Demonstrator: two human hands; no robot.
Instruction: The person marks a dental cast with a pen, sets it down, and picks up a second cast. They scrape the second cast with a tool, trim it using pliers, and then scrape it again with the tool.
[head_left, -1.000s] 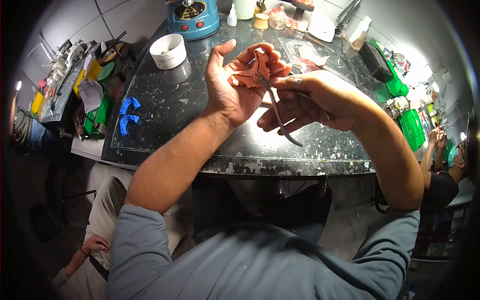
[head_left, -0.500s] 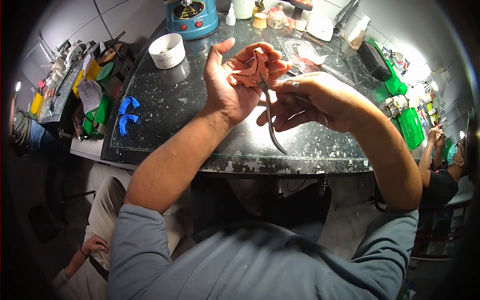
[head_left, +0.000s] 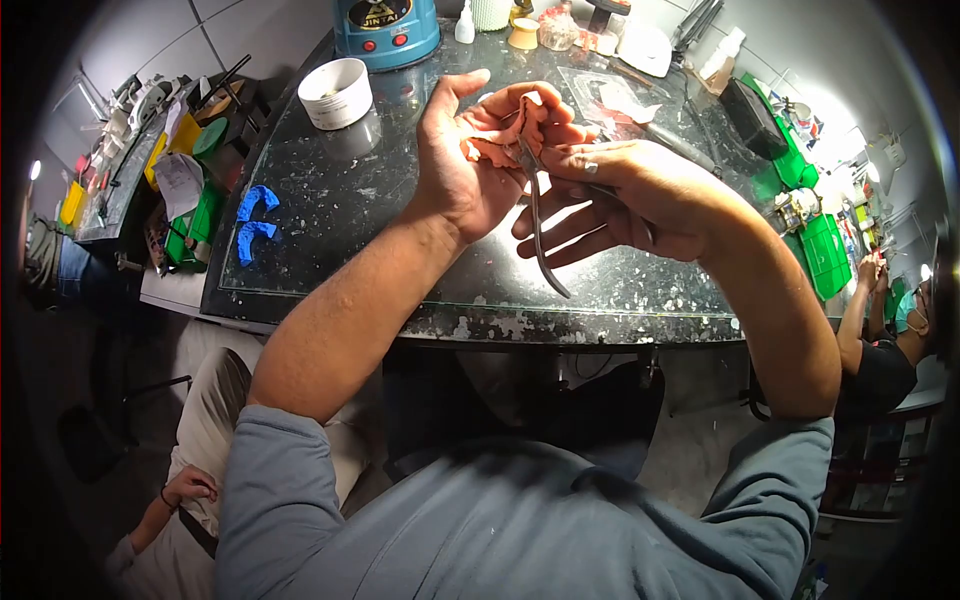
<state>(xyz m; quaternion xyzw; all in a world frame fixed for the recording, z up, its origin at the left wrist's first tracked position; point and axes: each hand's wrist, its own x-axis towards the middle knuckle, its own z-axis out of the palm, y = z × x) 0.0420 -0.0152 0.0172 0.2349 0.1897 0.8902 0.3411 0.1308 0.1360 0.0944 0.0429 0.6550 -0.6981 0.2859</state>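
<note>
My left hand is turned palm up, its fingers curled around a pinkish-orange dental piece with an uneven edge. From the right, my right hand grips a metal tool that looks like pliers. Its long, curved dark handle hangs down over the bench, while the tip end meets the orange piece near my left fingers. The thumb and index finger of my right hand are close to that tip; its other fingers are spread behind the handle.
Two blue arch-shaped pieces lie on the black bench at the left. Behind them stand a white tub and a blue JINTAI machine. A clear sheet and green trays are to the right. Someone sits at lower left.
The orange piece has tilted in my left hand and shows less of its lower part. The lower fingers of my right hand have spread apart, and the curved handle has shifted slightly left.
</note>
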